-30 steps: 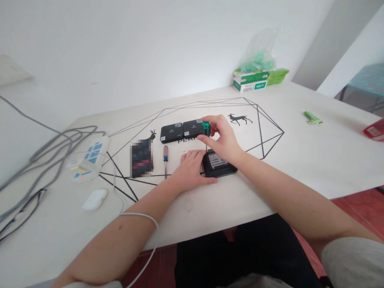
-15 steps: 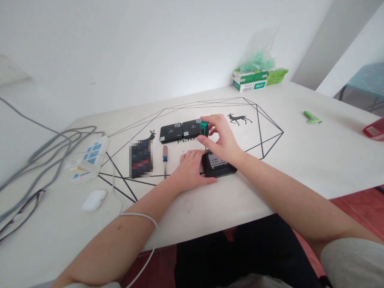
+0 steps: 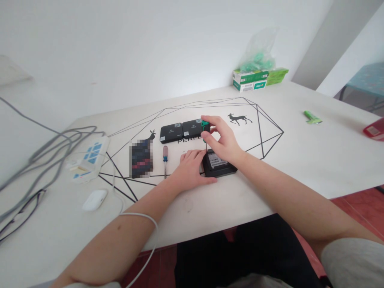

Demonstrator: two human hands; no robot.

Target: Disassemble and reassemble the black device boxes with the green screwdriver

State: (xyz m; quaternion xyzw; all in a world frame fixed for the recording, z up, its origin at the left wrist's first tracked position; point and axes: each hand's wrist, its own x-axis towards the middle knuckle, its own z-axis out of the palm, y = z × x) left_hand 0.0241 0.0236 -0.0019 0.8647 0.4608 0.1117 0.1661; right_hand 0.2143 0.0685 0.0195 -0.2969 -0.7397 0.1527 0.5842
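A black box-shaped device (image 3: 220, 170) with a white printed label lies on the table in front of me. My left hand (image 3: 192, 170) rests against its left side, thumb along the near edge and fingers around the far left corner. Between the thumb and fingers of my right hand (image 3: 220, 138) is the green handle of a screwdriver (image 3: 205, 126). The screwdriver stands upright, its thin shaft reaching down to the device's far left corner; the tip is too small to make out. Two similar black devices (image 3: 171, 133) lie side by side behind my hands.
A second screwdriver (image 3: 165, 154) lies left of my left hand, beside a pixelated patch (image 3: 141, 159). Farther left are a power strip (image 3: 91, 158), grey cables and a white case (image 3: 95, 199). Green boxes (image 3: 250, 76) stand at the back. A white cable crosses my left forearm.
The green handle has turned and tilted slightly in my right hand's fingers, which have shifted a little to the right. My left hand and the device have hardly moved.
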